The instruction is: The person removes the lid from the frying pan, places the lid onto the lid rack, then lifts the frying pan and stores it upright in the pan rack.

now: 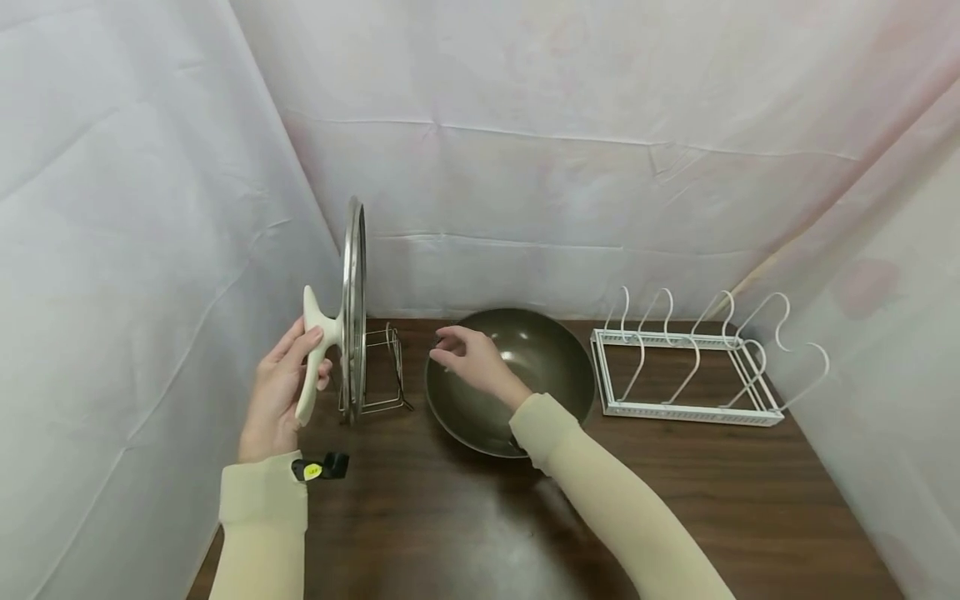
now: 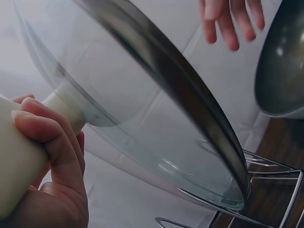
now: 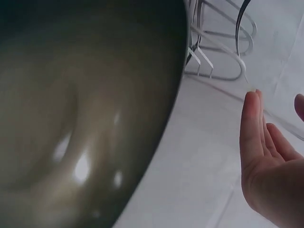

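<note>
My left hand grips the cream handle of a glass lid with a metal rim. The lid stands on edge, its lower rim at a small wire rack; whether the rack bears its weight I cannot tell. In the left wrist view the fingers curl around the handle. My right hand hovers over the left side of a dark wok, holding nothing. From the right wrist view, its fingers are fairly straight and apart from the wok's rim.
To the right of the wok stands a white rack with several curved dividers. White sheeting hangs behind and at both sides of the brown wooden table.
</note>
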`<act>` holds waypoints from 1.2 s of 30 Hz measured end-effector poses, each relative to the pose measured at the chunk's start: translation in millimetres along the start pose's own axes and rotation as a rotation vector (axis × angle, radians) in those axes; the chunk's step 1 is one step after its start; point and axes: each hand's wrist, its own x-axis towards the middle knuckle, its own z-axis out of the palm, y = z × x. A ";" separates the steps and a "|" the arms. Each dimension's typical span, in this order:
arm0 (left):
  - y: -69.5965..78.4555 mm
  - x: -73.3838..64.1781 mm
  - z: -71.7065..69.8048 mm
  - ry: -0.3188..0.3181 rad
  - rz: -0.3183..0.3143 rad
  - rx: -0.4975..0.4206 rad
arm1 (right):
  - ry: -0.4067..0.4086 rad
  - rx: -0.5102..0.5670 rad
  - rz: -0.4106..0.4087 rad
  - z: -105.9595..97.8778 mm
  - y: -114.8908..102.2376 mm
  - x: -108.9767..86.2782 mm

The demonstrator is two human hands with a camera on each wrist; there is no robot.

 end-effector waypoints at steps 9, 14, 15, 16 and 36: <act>-8.4 5.0 -6.2 0.016 -0.030 -0.012 | 0.040 0.020 0.021 33.0 3.9 24.5; -13.0 8.9 -9.4 0.002 -0.033 -0.004 | 0.036 0.038 0.037 46.8 8.5 35.7; -13.6 9.7 -9.8 -0.004 -0.036 -0.002 | 0.040 0.048 0.044 49.7 9.3 37.8; -14.4 11.0 -10.4 -0.011 -0.036 -0.007 | 0.044 0.060 0.054 52.6 10.3 40.2; -30.9 23.8 -27.1 0.034 -0.055 0.037 | 0.075 0.173 0.121 98.6 12.3 56.6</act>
